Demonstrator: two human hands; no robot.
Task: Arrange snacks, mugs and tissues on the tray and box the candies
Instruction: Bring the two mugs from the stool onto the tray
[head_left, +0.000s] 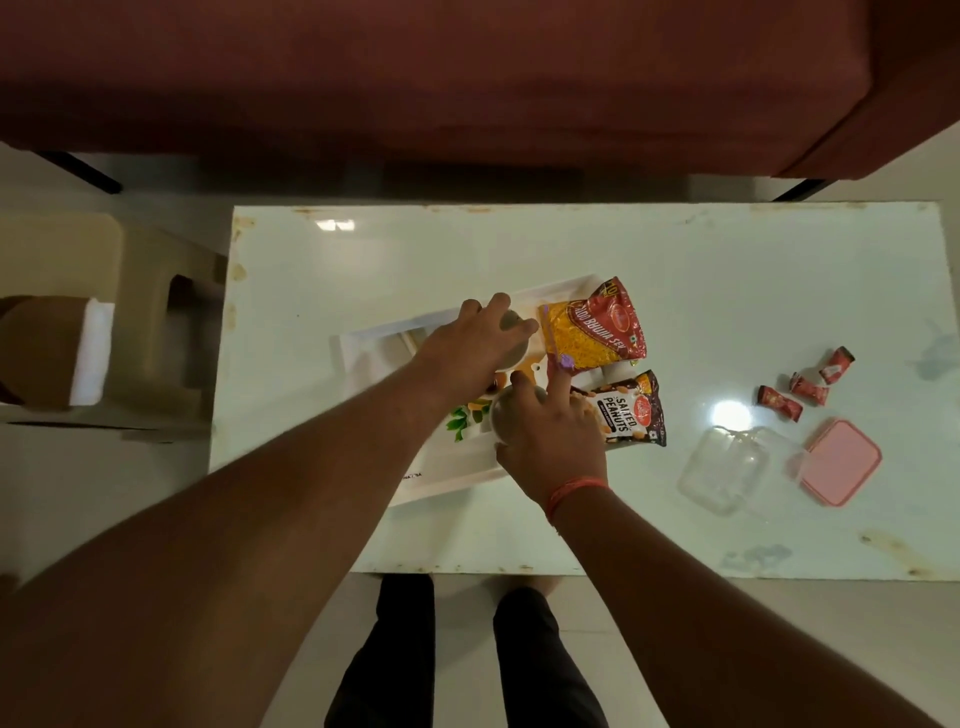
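Mugs are the step in hand: you have one under each hand on the white rectangular tray with the leaf-and-fruit print (447, 483), which sits left of centre on the glossy white bench (675, 291).

At the tray's far side, your left hand (470, 345) reaches across, its fingers (524, 327) curled over the rim of a white ceramic mug (514, 345) and gripping it from above. Just nearer you, your right hand (553, 441) covers a second white mug (496, 415); its fingers wrap the rim, though one finger points out toward the packets. Both mugs look to be on or just above the tray; I cannot tell whether they are set down.

Next right, the yellow-and-red packet of bhujia sev (595, 325) lies on the tray's far right corner, and the dark packet of salted peanuts (623, 408) lies just beside it, at or just over the tray's right edge.

Well apart, farther right, the three red-wrapped candies (808, 388) lie loose on the bench, with the clear plastic box (724, 470) and its pink lid (841, 462) side by side, the box open.

No tissues can be made out on the tray. Your next move, as I judge it, is to seat both mugs, let go cleanly without tipping them, then turn to the tissues or the candies.
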